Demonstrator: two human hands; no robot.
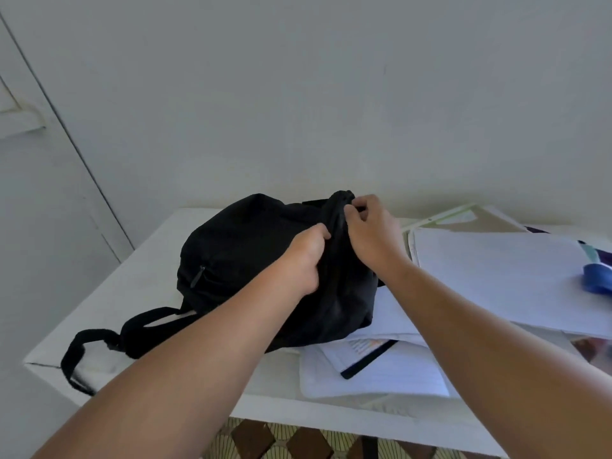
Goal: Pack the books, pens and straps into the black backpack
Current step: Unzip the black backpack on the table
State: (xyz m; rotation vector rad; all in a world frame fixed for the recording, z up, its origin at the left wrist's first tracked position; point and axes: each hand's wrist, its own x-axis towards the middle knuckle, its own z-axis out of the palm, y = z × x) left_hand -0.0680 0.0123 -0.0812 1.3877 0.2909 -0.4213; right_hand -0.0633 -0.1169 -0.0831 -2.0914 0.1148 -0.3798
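Observation:
The black backpack [238, 253] lies on the white table [149, 270], its shoulder straps [99, 346] trailing toward the front left corner. My left hand [303, 260] grips the fabric on the left of the bag's top zip line. My right hand [371, 233] pinches the fabric or zip pull at the top right of that line. Open lined notebooks [496, 270] and more books [381, 369] lie in a loose pile to the right, partly under the bag. A blue rolled item [597, 278] rests on the top notebook at the right edge.
A white wall stands just behind the table. A white door [43, 200] is at the left. A green and beige folder [463, 220] lies at the back right. Patterned floor tiles [298, 442] show below the table's front edge.

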